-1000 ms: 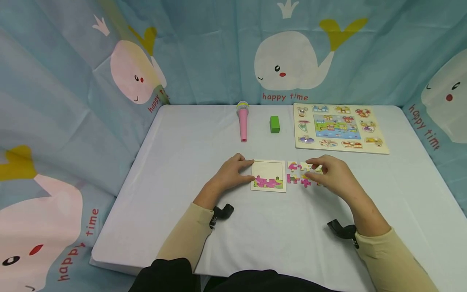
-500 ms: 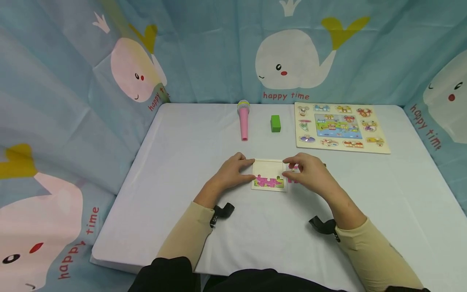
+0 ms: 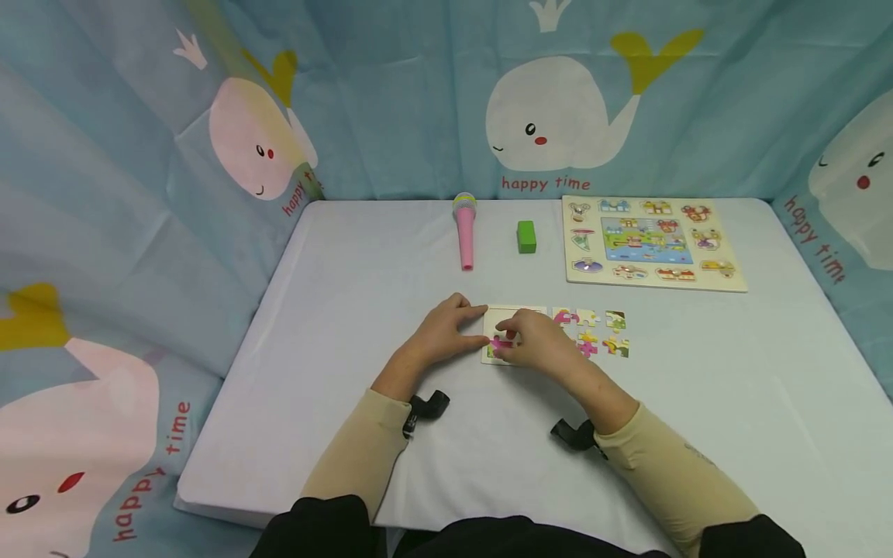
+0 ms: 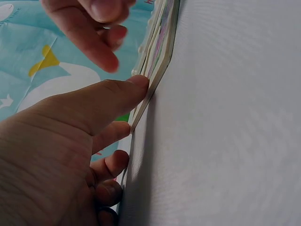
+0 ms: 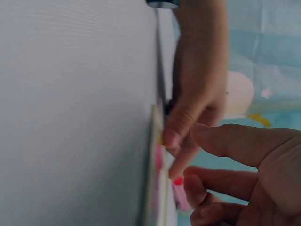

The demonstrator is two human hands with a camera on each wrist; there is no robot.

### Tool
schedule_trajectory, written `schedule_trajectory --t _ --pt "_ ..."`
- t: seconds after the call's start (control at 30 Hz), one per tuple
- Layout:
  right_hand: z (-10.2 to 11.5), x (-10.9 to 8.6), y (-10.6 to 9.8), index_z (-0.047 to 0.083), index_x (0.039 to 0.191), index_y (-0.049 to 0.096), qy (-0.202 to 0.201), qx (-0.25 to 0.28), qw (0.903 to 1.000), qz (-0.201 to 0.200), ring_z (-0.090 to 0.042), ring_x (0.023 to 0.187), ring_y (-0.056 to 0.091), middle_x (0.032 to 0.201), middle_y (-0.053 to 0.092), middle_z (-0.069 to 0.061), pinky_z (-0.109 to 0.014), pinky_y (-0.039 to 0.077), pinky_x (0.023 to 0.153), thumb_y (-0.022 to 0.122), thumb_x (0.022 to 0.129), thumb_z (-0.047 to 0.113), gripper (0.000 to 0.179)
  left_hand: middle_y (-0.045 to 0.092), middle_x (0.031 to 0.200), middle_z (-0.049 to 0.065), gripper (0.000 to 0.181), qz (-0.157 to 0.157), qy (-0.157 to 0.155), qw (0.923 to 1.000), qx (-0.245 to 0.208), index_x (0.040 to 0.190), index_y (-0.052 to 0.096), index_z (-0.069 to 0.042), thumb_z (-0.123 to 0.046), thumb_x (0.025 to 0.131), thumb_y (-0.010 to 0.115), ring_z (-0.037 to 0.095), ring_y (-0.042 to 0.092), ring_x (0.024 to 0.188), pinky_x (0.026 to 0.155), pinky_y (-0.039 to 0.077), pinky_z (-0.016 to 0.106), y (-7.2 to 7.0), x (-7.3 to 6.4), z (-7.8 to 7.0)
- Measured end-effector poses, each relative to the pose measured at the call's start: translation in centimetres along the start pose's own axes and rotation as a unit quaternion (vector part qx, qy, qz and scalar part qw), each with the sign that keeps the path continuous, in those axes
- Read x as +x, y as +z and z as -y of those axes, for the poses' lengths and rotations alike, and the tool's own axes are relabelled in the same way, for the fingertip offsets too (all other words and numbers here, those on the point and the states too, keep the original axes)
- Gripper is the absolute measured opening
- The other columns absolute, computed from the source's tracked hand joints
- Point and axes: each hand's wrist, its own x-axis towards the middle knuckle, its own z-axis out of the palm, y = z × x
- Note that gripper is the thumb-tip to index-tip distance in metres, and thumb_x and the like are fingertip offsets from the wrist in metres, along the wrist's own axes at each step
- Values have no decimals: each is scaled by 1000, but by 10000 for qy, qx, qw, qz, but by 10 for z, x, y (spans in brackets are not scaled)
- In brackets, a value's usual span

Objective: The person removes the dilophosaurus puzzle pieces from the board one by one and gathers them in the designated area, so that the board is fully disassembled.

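Observation:
A small wooden puzzle tray [image 3: 492,316], part filled with pink and green pieces, lies flat in front of the person. My left hand [image 3: 446,329] touches its left edge, thumb and index finger spread apart; in the left wrist view the thumb tip rests on the rim of the tray [image 4: 155,80]. The right hand [image 3: 537,341] hovers over the tray's right part and hides much of it. Seen in the right wrist view, the thumb and index finger of the right hand [image 5: 244,165] stand apart with nothing visible between them. Several loose jigsaw pieces [image 3: 587,343] lie right of the tray.
Toward the back of the white table [image 3: 349,310] lie a pink toy microphone [image 3: 465,236], a green block [image 3: 526,237] and a larger wooden picture puzzle board [image 3: 656,275]. A blue whale-print curtain [image 3: 391,101] hangs behind the table and at its sides.
From above the loose pieces, my right hand has moved left over the tray, uncovering several pieces. The left hand keeps its place at the tray's left edge.

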Motion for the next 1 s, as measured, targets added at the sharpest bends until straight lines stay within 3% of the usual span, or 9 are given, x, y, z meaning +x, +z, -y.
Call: schedule_trajectory --t 0.17,0.5,1.0 --pt "0 4 13 -1 121 73 98 -209 9996 129 -19 81 54 101 64 -11 -33 46 68 87 83 21 46 49 106 3 64 -44 26 10000 60 145 61 -14 -37 89 82 17 45 89 79 41 31 0 0 -1" --pt "-2 4 18 1 114 73 210 -184 9996 -57 -21 84 55 96 60 -8 -37 48 76 90 80 19 43 48 105 3 64 -26 -15 10000 15 146 60 -14 -37 89 81 17 45 89 78 40 31 0 0 -2" --pt "-10 8 20 4 109 70 110 225 9995 -178 -18 76 54 83 60 -2 -33 47 71 94 76 20 44 47 104 3 58 42 211 9996 166 146 60 -12 -31 93 74 17 46 90 78 41 32 -2 -2 -1"
